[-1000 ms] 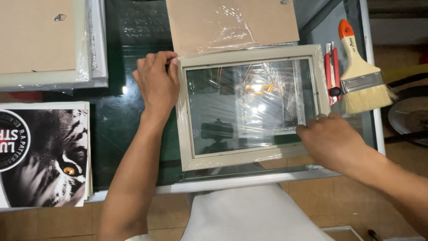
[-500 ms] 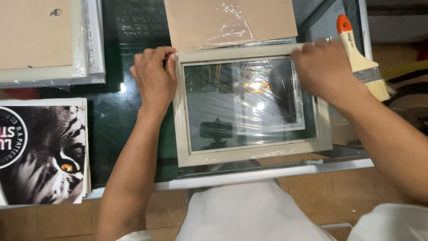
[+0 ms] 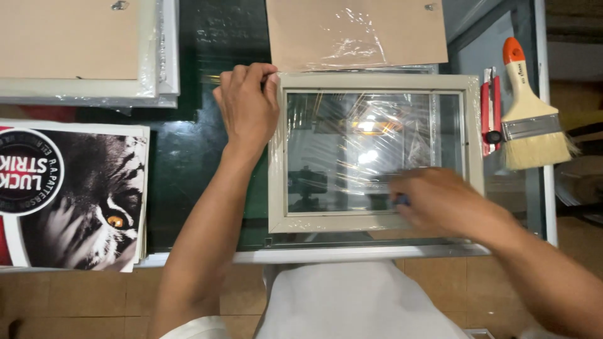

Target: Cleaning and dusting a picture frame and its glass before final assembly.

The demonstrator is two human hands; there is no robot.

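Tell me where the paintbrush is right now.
In the head view, the paintbrush lies at the far right of the glass table, orange handle pointing away, just right of the red utility knife and the wrapped picture frame.

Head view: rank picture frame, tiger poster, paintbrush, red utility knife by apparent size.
1. Picture frame, largest as seen.
2. Tiger poster, close behind, but the left picture edge cuts it off, so the frame-poster order is unsure.
3. Paintbrush.
4. Red utility knife, smallest and thinnest.

Cream picture frame (image 3: 377,152), plastic-wrapped, flat on glass table
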